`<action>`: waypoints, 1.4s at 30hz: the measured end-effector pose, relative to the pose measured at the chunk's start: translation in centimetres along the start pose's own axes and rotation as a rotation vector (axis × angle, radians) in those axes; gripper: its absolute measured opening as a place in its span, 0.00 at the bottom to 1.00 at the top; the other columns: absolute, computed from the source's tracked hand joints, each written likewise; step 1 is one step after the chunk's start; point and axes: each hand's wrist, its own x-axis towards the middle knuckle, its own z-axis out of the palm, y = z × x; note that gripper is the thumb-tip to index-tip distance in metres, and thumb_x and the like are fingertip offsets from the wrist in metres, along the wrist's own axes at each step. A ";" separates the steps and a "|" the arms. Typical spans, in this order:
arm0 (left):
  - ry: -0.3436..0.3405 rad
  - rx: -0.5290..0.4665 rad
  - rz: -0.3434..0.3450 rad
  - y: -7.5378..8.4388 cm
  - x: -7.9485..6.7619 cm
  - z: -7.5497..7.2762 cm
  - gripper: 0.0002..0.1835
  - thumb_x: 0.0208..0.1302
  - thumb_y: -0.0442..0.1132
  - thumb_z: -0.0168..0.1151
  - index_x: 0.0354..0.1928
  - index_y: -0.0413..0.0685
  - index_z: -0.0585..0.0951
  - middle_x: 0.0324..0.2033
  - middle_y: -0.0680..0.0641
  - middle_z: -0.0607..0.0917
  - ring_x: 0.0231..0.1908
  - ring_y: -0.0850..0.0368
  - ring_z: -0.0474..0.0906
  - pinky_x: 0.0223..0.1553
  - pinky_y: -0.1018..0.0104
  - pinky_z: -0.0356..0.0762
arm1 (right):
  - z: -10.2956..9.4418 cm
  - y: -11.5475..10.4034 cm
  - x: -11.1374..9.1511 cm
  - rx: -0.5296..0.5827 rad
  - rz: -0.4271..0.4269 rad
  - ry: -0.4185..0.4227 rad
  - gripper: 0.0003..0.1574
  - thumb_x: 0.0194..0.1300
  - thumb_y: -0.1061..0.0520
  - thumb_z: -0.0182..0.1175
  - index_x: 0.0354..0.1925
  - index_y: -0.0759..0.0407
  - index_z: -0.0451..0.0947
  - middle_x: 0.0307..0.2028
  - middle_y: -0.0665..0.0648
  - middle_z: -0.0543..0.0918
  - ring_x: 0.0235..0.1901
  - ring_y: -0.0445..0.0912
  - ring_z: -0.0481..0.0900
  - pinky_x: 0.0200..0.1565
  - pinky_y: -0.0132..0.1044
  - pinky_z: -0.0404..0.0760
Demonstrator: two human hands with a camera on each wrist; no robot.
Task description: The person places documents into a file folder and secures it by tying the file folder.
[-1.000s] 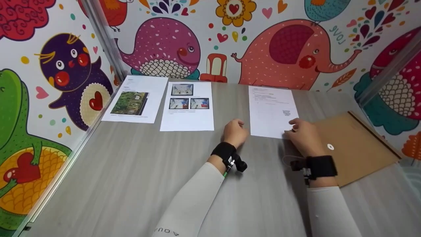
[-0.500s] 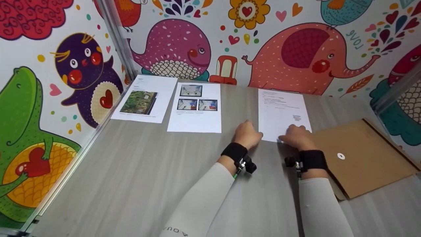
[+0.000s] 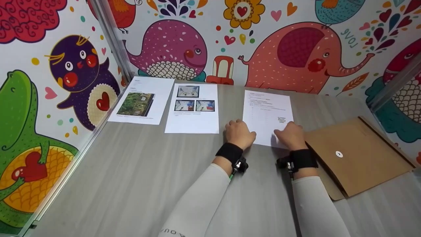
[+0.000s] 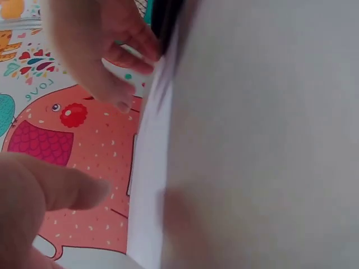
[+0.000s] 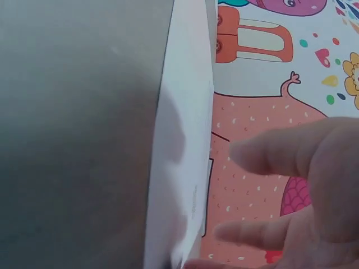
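A printed sheet of paper (image 3: 263,112) lies flat on the table in the head view, with a small dark text block at its lower right. My left hand (image 3: 239,134) is at its lower left edge, thumb stretched towards the sheet. At the lower right corner, my right hand (image 3: 291,135) touches the paper, thumb pointing inward. The right wrist view shows that hand's fingers (image 5: 252,232) fairly straight, the lowest one against the sheet (image 5: 182,140). In the left wrist view, the left thumb (image 4: 73,188) stands apart from the paper. The undersides of both hands are hidden in the head view.
Two more printed sheets lie to the left: one with a green photo (image 3: 144,85), one with several small pictures (image 3: 192,123). A brown cardboard document envelope (image 3: 368,158) with a white round button lies right of my right hand. Illustrated wall panels (image 3: 230,49) border the table.
The right-hand sheet has slid left and slightly towards me, and my right hand has moved left with it. The left hand has shifted a little. The other two sheets and the envelope stay put.
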 end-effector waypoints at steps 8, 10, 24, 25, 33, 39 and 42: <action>0.009 -0.095 -0.016 -0.6 0.2 -0.4 0.33 0.62 0.59 0.63 0.56 0.36 0.78 0.49 0.40 0.82 0.52 0.46 0.76 0.53 0.55 0.74 | 0.9 -1.9 -0.6 -0.062 -0.010 -0.057 0.43 0.66 0.40 0.54 0.60 0.77 0.68 0.51 0.76 0.79 0.40 0.59 0.76 0.42 0.51 0.79; 0.003 -0.097 -0.016 -0.6 0.1 -0.3 0.34 0.62 0.59 0.63 0.57 0.36 0.77 0.49 0.39 0.82 0.52 0.46 0.77 0.53 0.54 0.74 | 1.2 -2.2 -0.8 -0.096 -0.026 -0.042 0.44 0.65 0.40 0.55 0.59 0.78 0.68 0.51 0.77 0.80 0.39 0.59 0.76 0.41 0.51 0.80; 0.008 -0.540 -0.159 -1.3 0.7 -0.4 0.32 0.58 0.61 0.64 0.51 0.41 0.77 0.44 0.43 0.85 0.43 0.52 0.80 0.47 0.58 0.78 | 2.0 -3.0 -1.0 0.109 -0.094 -0.090 0.43 0.62 0.42 0.58 0.64 0.72 0.68 0.60 0.73 0.77 0.57 0.63 0.77 0.60 0.56 0.77; 0.017 -0.591 -0.171 -1.4 0.7 -0.3 0.30 0.57 0.58 0.66 0.51 0.42 0.77 0.45 0.44 0.85 0.44 0.52 0.80 0.47 0.59 0.78 | 2.1 -3.0 -0.9 0.116 -0.098 -0.094 0.42 0.62 0.42 0.58 0.64 0.71 0.69 0.59 0.72 0.78 0.56 0.62 0.77 0.59 0.55 0.77; -0.173 -1.261 -0.258 -1.3 1.0 0.5 0.16 0.45 0.29 0.59 0.40 0.36 0.75 0.38 0.43 0.80 0.35 0.51 0.82 0.35 0.60 0.85 | 1.9 -2.5 -0.8 0.205 -0.046 -0.124 0.38 0.65 0.42 0.57 0.64 0.64 0.69 0.59 0.70 0.78 0.53 0.59 0.78 0.54 0.51 0.79; -0.248 -1.534 -0.261 -1.0 1.0 0.2 0.21 0.46 0.22 0.53 0.48 0.35 0.69 0.43 0.41 0.76 0.39 0.47 0.81 0.35 0.59 0.84 | 1.2 -2.4 -0.8 0.408 0.087 -0.136 0.46 0.66 0.41 0.56 0.73 0.61 0.56 0.69 0.69 0.67 0.65 0.60 0.69 0.66 0.55 0.71; -0.214 -1.582 -0.243 -0.6 0.9 -0.1 0.26 0.47 0.22 0.52 0.53 0.36 0.68 0.46 0.41 0.76 0.42 0.47 0.80 0.37 0.60 0.84 | 0.6 -2.3 -1.0 0.535 0.155 -0.112 0.49 0.69 0.40 0.54 0.77 0.59 0.49 0.74 0.68 0.61 0.71 0.60 0.63 0.72 0.52 0.65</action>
